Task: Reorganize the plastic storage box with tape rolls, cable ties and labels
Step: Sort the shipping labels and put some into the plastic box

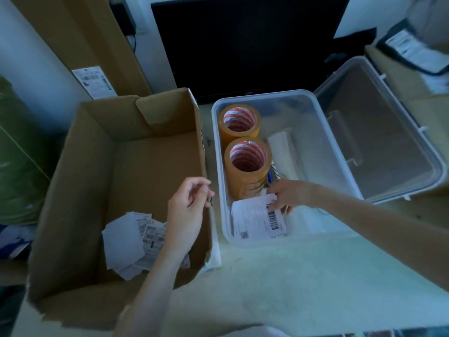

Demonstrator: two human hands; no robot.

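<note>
Centrally on the worktop point(303, 276), a clear plastic storage box point(340, 166) is seen, lid point(388, 132) propped open at its right edge. Two brown tape rolls point(246, 164) are stood along the box's left wall, one behind the other. A barcode label point(257, 221) is lain in the box's near-left corner and is pinched at its top edge by the right hand point(289, 194), fingers curled on it. A white packet point(283, 147) is placed mid-box. The left hand point(187, 215) is held over the right wall of a cardboard box point(136, 166), fingers loosely curled, nothing gripped. Loose labels point(131, 242) are piled at that carton's near side.
</note>
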